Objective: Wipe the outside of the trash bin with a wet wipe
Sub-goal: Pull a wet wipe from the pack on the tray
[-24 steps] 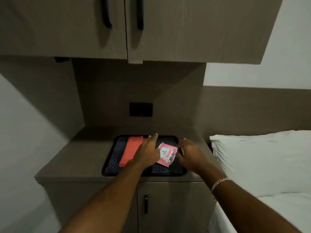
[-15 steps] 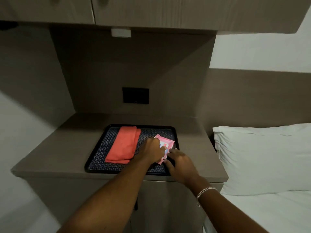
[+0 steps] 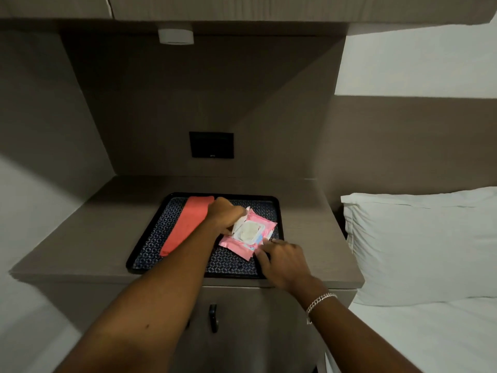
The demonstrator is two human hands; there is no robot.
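A pink wet wipe pack point(image 3: 265, 232) lies on a black patterned tray point(image 3: 150, 249) on the bedside counter. Its white lid flap point(image 3: 240, 220) is lifted back, and the white wipes point(image 3: 249, 232) show in the opening. My left hand point(image 3: 224, 214) grips the raised flap at the pack's left side. My right hand point(image 3: 282, 258) presses its fingertips on the pack's near right corner and holds it down. No trash bin is in view.
A folded coral cloth point(image 3: 185, 224) lies on the tray's left half. The brown counter point(image 3: 80, 238) has a cupboard door with a dark handle point(image 3: 213, 317) below. A white pillow point(image 3: 419, 243) and bed lie to the right. Wall cabinets hang overhead.
The pack's flap was shut before and now stands open with the wipes exposed. My left hand pulled it back while my right hand settled on the pack's near corner. The view tilted down and closer.
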